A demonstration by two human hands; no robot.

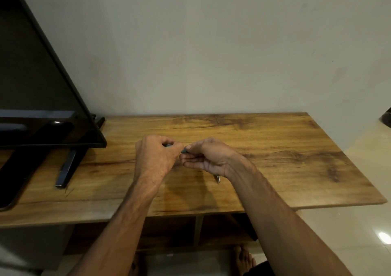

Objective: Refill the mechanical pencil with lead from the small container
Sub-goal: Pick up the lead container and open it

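My left hand (156,155) hovers over the middle of the wooden table (275,159), its fingers curled round a small teal lead container (168,145) that is mostly hidden. My right hand (209,159) meets it from the right. The thumb and forefinger of that hand pinch the container's teal end (183,150). The grey pointed tip of the mechanical pencil (217,178) sticks out below the heel of my right hand. The rest of the pencil is hidden, and I cannot tell whether it lies on the table or is tucked in that hand.
A black flat screen (42,97) leans on its stand legs (66,169) at the table's left. A wall runs along the back edge. Open shelves (179,233) show under the tabletop, and a bare foot (243,261) stands on the tiled floor.
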